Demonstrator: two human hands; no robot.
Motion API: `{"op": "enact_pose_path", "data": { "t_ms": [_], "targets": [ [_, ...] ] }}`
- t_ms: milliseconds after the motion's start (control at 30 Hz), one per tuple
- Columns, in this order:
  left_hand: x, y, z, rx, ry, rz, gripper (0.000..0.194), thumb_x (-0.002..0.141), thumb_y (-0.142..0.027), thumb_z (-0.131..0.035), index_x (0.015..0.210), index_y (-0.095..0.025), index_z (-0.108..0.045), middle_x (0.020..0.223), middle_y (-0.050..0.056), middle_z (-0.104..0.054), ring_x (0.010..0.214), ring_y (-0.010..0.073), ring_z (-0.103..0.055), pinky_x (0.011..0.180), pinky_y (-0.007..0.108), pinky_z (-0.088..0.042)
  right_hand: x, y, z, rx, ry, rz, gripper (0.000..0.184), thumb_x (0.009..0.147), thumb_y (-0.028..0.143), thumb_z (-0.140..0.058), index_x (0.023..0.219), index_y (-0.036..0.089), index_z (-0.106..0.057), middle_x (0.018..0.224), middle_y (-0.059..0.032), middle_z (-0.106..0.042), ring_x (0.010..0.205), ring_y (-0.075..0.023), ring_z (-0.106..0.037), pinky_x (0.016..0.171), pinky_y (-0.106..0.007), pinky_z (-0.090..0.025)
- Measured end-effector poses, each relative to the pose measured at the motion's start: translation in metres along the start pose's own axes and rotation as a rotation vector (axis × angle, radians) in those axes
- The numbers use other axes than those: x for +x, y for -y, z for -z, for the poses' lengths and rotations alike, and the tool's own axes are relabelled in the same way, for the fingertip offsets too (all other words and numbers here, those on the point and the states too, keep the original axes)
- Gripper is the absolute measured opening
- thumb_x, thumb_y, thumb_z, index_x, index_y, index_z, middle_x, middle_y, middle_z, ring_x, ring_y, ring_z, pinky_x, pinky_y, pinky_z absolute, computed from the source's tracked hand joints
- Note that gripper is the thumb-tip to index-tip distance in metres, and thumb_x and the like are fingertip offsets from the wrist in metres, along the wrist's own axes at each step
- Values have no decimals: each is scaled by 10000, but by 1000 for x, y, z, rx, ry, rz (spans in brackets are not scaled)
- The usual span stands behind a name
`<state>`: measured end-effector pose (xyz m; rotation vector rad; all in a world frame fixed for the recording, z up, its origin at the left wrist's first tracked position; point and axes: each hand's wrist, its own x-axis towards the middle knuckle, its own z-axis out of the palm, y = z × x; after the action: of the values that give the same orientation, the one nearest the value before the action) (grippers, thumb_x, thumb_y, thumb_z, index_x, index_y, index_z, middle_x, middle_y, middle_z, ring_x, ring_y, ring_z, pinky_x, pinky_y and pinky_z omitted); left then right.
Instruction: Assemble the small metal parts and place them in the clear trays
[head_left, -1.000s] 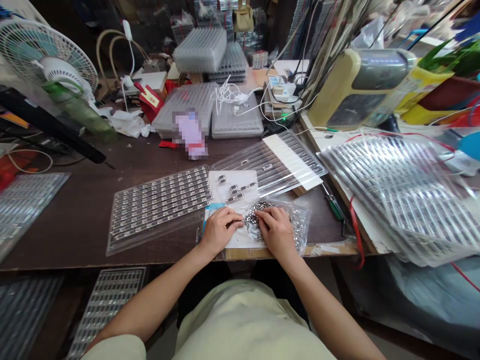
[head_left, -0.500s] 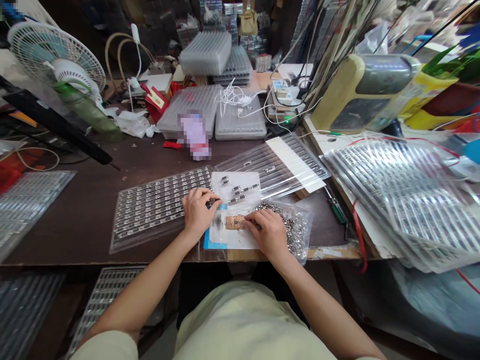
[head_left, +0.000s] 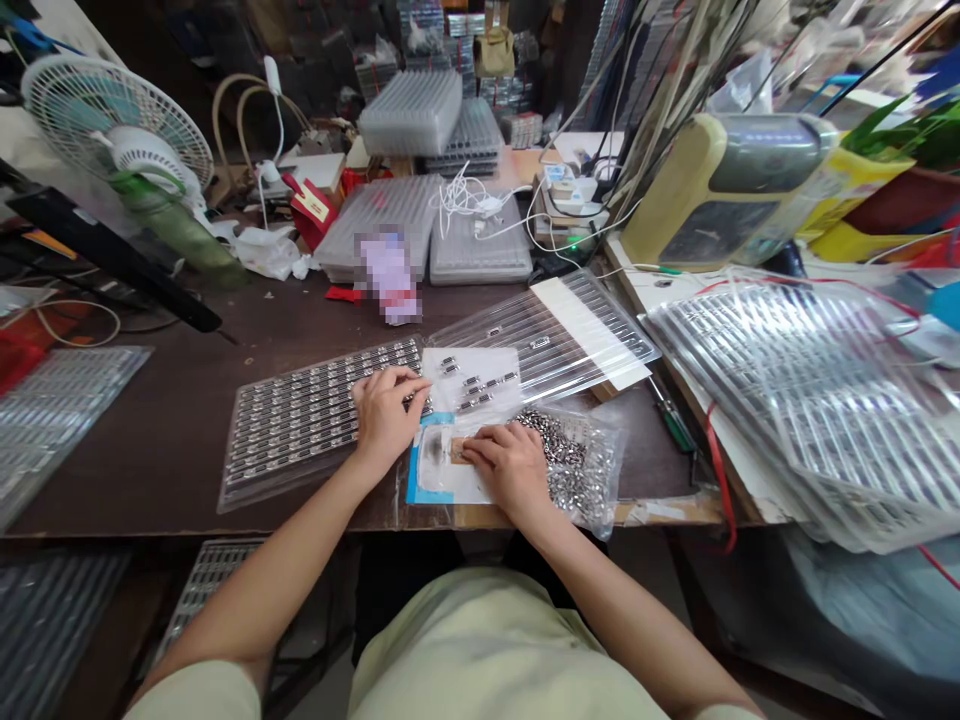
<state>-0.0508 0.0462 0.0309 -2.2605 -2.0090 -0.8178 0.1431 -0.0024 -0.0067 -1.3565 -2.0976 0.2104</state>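
With fingers nearly together, the left hand curls over a clear plastic tray of black-and-silver connectors and the right hand bunches at a small brown block, any grip hidden, in apparent small-part handling calling for precise fingertips.

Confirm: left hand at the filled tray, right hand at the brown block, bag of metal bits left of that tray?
Not quite: in the head view, the bag lies right of the filled tray, not left. The rest holds: left hand at that tray, right hand at the brown block.
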Motion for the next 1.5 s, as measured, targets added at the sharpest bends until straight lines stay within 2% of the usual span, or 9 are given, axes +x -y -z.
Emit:
{"op": "enact_pose_path", "data": {
  "t_ms": [167,267,400,533,633,767,1000,1333,1500],
  "targets": [
    [45,-12,-20,4,77,-47,101,804,-307,-646,802,-234,-715,941,52,-684,937,261,-559,918,472,-297,-3,-2,13,-115,31,9,155,865,353,-621,987,304,-704,974,-7,-671,886,-172,-502,788,-328,-307],
    [53,-10,-21,-79,109,-14,88,797,-274,-644,760,-205,-685,903,57,-693,932,259,-579,914,461,-342,-10,-13,30,-245,27,-21,252,865,329,-620,1104,257,-658,1113,-35,-649,1014,-219,-487,845,-351,-310],
    [34,-2,-3,-506,151,133,167,833,-298,-580,937,-185,-647,899,45,-675,824,189,-634,792,344,-470,-19,-27,41,-335,72,-20,269,840,322,-648,1088,219,-649,1112,-58,-647,998,-240,-490,806,-355,-326],
    [-7,-4,13,-854,368,243,313,881,-330,-500,1141,-183,-593,799,19,-636,655,126,-620,606,242,-492,-18,-31,37,-304,65,-32,116,881,289,-594,942,222,-667,951,-43,-664,864,-199,-505,726,-320,-326],
    [-37,-12,11,-784,407,207,251,872,-304,-526,1048,-182,-657,804,33,-644,661,123,-604,588,229,-482,-15,-31,34,-265,15,-30,106,887,289,-585,888,231,-674,894,-32,-664,840,-192,-502,714,-313,-324],
    [-56,-23,-4,-620,280,118,153,824,-231,-610,948,-189,-690,913,50,-674,732,140,-614,635,245,-491,-12,-31,34,-161,-50,-38,137,899,276,-556,871,231,-682,912,-33,-663,835,-185,-511,712,-309,-350],
    [-60,-32,-18,-574,195,-33,116,838,-227,-627,921,-204,-705,896,45,-673,808,160,-631,706,275,-495,-11,-30,36,0,-92,-132,109,840,157,-543,825,205,-640,810,-26,-631,791,-174,-547,754,-298,-422],
    [-61,-34,-21,-502,212,-52,126,846,-242,-615,911,-217,-719,868,44,-673,815,170,-626,756,301,-495,-8,-26,40,213,-55,-112,161,901,197,-499,886,209,-659,863,-45,-669,838,-171,-612,769,-283,-475],
    [-60,-33,-21,-538,216,-30,124,843,-253,-611,905,-232,-717,865,42,-669,827,177,-625,755,306,-496,-4,-18,33,151,-14,-108,123,887,227,-557,865,221,-677,828,-23,-694,809,-152,-619,735,-258,-454]
  ]
}}
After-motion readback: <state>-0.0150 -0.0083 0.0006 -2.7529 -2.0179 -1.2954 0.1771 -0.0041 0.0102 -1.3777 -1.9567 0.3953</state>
